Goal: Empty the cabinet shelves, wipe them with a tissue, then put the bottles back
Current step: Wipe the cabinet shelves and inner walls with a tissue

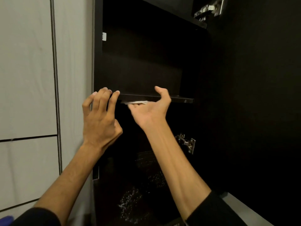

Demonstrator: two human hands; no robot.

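under the shelf (179,98), right hand (151,110) seemingly presses the tissue (136,102); left hand (99,116) grips nothing.

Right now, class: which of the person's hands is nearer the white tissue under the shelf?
Right. The right hand presses the tissue against the shelf underside; the left hand rests fingertips on the shelf's front edge, beside it.

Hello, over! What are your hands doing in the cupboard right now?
Left hand open, fingertips on shelf front edge. Right hand pressing tissue against shelf underside. No bottles visible, nothing blocking.
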